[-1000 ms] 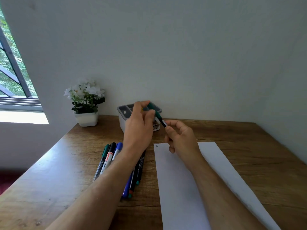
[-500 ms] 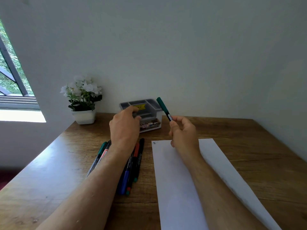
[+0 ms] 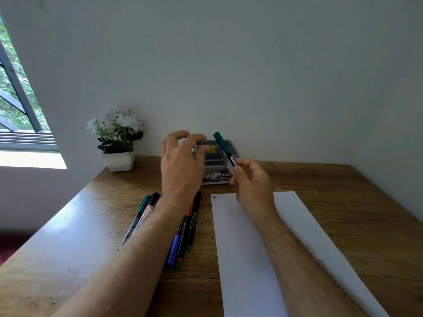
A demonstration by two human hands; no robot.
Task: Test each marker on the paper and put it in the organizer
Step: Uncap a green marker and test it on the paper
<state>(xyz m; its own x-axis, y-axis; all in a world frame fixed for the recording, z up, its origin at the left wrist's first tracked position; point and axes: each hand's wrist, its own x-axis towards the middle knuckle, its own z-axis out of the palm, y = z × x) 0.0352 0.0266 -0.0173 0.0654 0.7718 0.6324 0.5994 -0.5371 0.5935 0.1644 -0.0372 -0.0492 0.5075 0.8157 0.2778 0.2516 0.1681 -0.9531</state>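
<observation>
My right hand (image 3: 250, 179) pinches a green marker (image 3: 224, 148) by its lower end, cap pointing up and to the left, raised in front of the grey organizer (image 3: 234, 150) at the wall. My left hand (image 3: 180, 164) hovers with fingers spread just left of the organizer, partly covering it and holding nothing. A long white paper (image 3: 247, 252) lies under my right forearm, with a small ink mark near its top left corner. Several markers (image 3: 186, 227) lie in a bunch on the table left of the paper, partly hidden by my left forearm.
A white pot with white flowers (image 3: 117, 138) stands at the back left of the wooden table (image 3: 343, 202). A window (image 3: 16, 106) is at the far left. The wall runs right behind the organizer.
My left hand let go of the marker's cap end, dropped toward the organizer, then rose with fingers spread. My right hand keeps the green marker, now tilted more upright.
</observation>
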